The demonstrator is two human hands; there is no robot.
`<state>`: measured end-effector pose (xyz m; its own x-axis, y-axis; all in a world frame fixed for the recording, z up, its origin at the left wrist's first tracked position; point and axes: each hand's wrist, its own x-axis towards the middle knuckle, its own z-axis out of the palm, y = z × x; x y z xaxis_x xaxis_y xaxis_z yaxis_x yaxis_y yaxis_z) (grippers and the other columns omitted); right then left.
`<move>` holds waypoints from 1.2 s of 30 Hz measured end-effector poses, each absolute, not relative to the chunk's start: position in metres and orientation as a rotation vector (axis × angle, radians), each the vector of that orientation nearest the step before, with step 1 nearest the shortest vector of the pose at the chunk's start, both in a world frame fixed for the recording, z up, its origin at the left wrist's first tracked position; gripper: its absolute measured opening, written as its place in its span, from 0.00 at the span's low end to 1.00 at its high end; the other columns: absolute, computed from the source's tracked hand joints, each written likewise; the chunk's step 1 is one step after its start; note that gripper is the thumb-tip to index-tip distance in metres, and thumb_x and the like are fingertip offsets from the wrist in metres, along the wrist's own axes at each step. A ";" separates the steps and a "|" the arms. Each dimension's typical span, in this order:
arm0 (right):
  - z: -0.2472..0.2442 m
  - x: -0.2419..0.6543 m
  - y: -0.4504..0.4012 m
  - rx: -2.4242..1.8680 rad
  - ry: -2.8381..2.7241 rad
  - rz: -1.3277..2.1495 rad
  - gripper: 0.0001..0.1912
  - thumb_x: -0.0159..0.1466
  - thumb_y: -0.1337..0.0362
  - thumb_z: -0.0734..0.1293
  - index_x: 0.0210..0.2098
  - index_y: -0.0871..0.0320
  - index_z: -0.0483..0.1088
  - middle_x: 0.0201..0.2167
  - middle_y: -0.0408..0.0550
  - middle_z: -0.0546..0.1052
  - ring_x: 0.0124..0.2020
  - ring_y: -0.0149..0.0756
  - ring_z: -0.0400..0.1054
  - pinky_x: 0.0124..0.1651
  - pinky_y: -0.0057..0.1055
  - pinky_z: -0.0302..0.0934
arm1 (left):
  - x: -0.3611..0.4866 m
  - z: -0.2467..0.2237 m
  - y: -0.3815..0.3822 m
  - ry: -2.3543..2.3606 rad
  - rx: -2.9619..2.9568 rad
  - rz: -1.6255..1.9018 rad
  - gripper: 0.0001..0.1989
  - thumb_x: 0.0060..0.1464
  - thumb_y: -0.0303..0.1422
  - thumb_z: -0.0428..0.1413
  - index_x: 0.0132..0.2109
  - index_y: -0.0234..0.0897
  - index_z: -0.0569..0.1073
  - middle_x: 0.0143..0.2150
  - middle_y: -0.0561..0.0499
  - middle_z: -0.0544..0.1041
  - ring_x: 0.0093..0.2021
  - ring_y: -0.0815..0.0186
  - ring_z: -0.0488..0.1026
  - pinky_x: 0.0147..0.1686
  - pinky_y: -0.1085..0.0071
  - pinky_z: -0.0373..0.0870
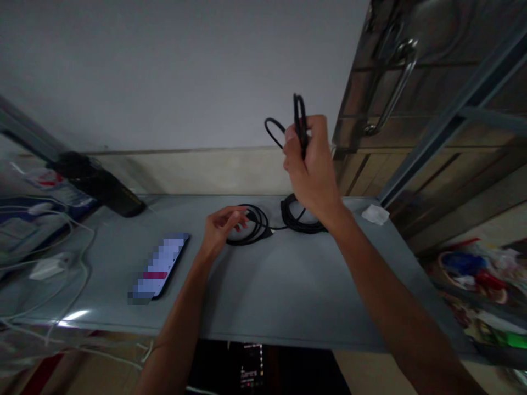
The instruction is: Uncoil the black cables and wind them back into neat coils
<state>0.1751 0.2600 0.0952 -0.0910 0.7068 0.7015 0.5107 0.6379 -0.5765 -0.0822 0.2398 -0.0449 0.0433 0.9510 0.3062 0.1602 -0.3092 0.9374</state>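
My right hand [310, 170] is raised in front of the wall, fingers wrapped round a folded bundle of black cable [300, 115]. One thin loop of it sticks out to the left. Low over the desk, my left hand [224, 225] pinches a black cable's plug end [250, 215]. Beneath and beside those fingers lies a coiled black cable [247, 240], with another plug [267, 233] at its right side. A second black cable coil [304, 225] rests on the desk below my right hand, partly hidden by the wrist. A strand runs between the two coils.
On the grey desk [280, 296] lie a phone [160, 269] with a lit, blurred screen, a black bottle [102, 186], white cables [84, 263] at left and crumpled white paper [375, 214] at right. Metal posts [436, 120] flank the desk. A basket of clutter [473, 274] stands at right.
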 end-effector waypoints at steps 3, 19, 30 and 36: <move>0.085 0.152 0.253 -0.977 -1.824 0.328 0.17 0.86 0.53 0.51 0.67 0.50 0.58 0.47 0.48 0.76 0.42 0.39 0.77 0.49 0.37 0.73 | -0.080 -0.044 0.241 1.200 1.509 1.291 0.32 0.60 0.59 0.68 0.55 0.37 0.85 0.42 0.41 0.88 0.36 0.55 0.84 0.33 0.63 0.77; 0.041 0.125 0.250 -1.055 -2.586 0.400 0.18 0.82 0.53 0.65 0.61 0.60 0.72 0.53 0.59 0.83 0.54 0.49 0.78 0.52 0.37 0.66 | -0.088 -0.070 0.251 1.410 1.860 1.075 0.17 0.55 0.47 0.66 0.30 0.39 0.79 0.27 0.49 0.79 0.27 0.61 0.72 0.28 0.66 0.66; -0.003 0.118 0.265 -1.062 -2.939 0.582 0.20 0.73 0.52 0.77 0.55 0.61 0.79 0.49 0.59 0.85 0.50 0.52 0.81 0.46 0.35 0.70 | -0.093 -0.075 0.254 1.519 2.021 0.928 0.11 0.55 0.36 0.59 0.34 0.36 0.85 0.26 0.51 0.80 0.26 0.62 0.75 0.29 0.68 0.65; 0.001 0.117 0.268 -1.023 -2.982 0.697 0.20 0.80 0.52 0.69 0.55 0.64 0.80 0.46 0.59 0.85 0.45 0.46 0.81 0.43 0.33 0.67 | -0.089 -0.070 0.250 1.483 1.905 1.053 0.10 0.52 0.34 0.63 0.37 0.37 0.88 0.32 0.48 0.87 0.34 0.56 0.83 0.35 0.66 0.75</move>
